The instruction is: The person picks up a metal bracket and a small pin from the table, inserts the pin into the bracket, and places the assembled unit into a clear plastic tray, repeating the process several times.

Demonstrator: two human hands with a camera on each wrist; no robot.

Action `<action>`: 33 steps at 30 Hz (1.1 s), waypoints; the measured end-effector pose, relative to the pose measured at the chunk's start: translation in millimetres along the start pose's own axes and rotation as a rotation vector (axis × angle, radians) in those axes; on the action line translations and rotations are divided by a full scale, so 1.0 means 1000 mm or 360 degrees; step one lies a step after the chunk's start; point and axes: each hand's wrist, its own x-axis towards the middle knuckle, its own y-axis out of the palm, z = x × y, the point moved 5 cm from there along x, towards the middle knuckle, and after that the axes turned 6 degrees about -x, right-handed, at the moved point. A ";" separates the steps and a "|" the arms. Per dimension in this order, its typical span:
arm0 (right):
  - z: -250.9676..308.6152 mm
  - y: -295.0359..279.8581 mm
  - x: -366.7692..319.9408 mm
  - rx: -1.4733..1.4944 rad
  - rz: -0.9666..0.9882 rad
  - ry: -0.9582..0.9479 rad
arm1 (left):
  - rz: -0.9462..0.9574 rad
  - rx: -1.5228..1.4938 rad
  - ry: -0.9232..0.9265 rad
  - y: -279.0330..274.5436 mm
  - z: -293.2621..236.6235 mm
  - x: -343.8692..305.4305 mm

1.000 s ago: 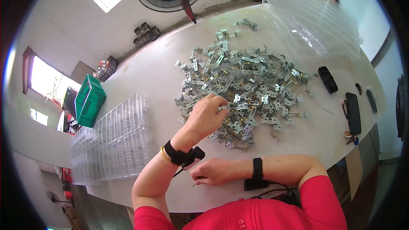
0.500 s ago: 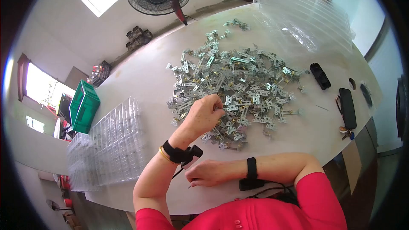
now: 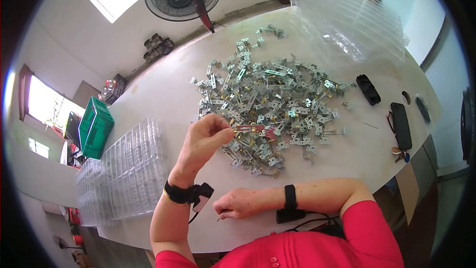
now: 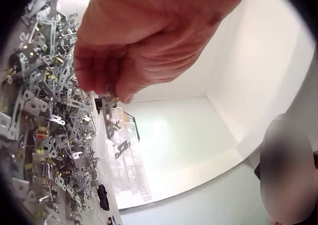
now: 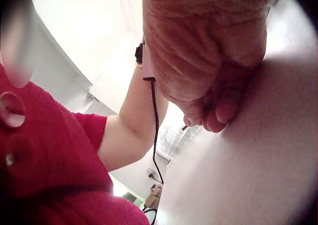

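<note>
Between thumb and fingertips, my left hand (image 3: 206, 144) pinches a metal bracket (image 3: 252, 128) over the left edge of a heap of metal parts (image 3: 277, 94); it looks reddish in the head view. In the left wrist view the same bracket (image 4: 117, 135) hangs below the left hand (image 4: 149, 41). My right hand (image 3: 239, 202) rests on the table near its front edge, fingers curled round a thin rod whose tip (image 3: 218, 219) pokes out. From the right wrist, the right hand (image 5: 208, 61) lies against the tabletop (image 5: 248, 170), with a small reddish tip (image 5: 185, 128) showing.
Clear plastic trays (image 3: 131, 168) lie at the left beside a green crate (image 3: 95, 127); more clear trays (image 3: 349, 22) lie at the back right. A black case (image 3: 368, 90), a long black pouch (image 3: 401, 126) and keys (image 3: 400, 155) sit at the right.
My left hand has drawn back from the heap toward the left, and a bracket now shows in its fingers. The right hand has stayed in place on the table.
</note>
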 end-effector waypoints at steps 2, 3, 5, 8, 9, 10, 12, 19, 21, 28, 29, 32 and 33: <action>-0.001 0.000 0.000 -0.0007 0.0001 -0.0003 | -0.0157 -0.0364 0.0041 -0.012 0.008 -0.012; -0.001 0.001 0.001 -0.0007 0.0004 -0.0010 | -0.0203 -0.0510 0.0021 -0.016 0.016 -0.018; -0.004 0.004 0.003 -0.0020 0.0014 -0.0020 | -0.0281 -0.0635 -0.0006 -0.019 0.030 -0.031; -0.002 0.005 0.002 0.0004 0.0056 0.0055 | -0.0356 -0.0837 -0.0042 -0.024 0.048 -0.050; -0.002 0.004 0.002 0.0029 0.0082 0.0135 | -0.0404 -0.0839 -0.0055 -0.024 0.050 -0.056; -0.001 0.004 0.002 0.0031 0.0099 0.0132 | -0.0448 -0.0841 -0.0067 -0.025 0.053 -0.061; 0.002 0.000 0.002 0.0016 0.0117 0.0084 | -0.0498 -0.0879 -0.0058 -0.028 0.059 -0.072; 0.038 -0.039 0.001 0.0095 0.0128 0.0017 | -0.0629 -0.1003 -0.0045 -0.035 0.078 -0.100; 0.059 -0.075 0.000 0.0064 -0.0060 0.0170 | -0.0630 -0.1015 -0.0018 -0.032 0.075 -0.106; 0.059 -0.155 -0.034 -0.0438 -0.1452 0.0008 | -0.0506 -0.1120 0.0154 -0.015 0.080 -0.108; 0.058 -0.156 -0.033 -0.0469 -0.1436 -0.0010 | -0.0516 -0.1157 0.0166 -0.015 0.081 -0.107; 0.023 -0.149 -0.042 -0.0032 -0.1364 0.0179 | -0.0460 -0.1095 0.0162 -0.006 0.081 -0.099; 0.021 -0.148 -0.044 -0.0040 -0.1358 0.0176 | -0.0463 -0.1099 0.0171 -0.005 0.082 -0.097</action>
